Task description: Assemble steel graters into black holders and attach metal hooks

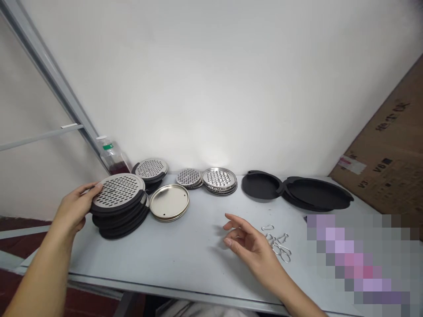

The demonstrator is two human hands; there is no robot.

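Observation:
At the left, my left hand point(77, 204) grips the edge of a round grater point(119, 190), a slotted metal disc in a black rim, with the thumb on top. This grater sits at the top of a stack of black-rimmed pieces point(120, 226). I cannot tell whether it is lifted off them. My right hand point(247, 246) is over the middle right of the table, fingers apart and curved, holding nothing. Close to it lie several small metal carabiner clips point(277, 240). Beside the stack are shallow round metal lids point(169, 201).
Along the wall stand another grater stack point(151, 169), small grater discs point(189, 177), larger grater discs point(219, 178) and black round trays point(262, 185), point(317, 193). A bottle of dark liquid point(114, 156) is at the back left. A cardboard box point(386, 149) borders the right.

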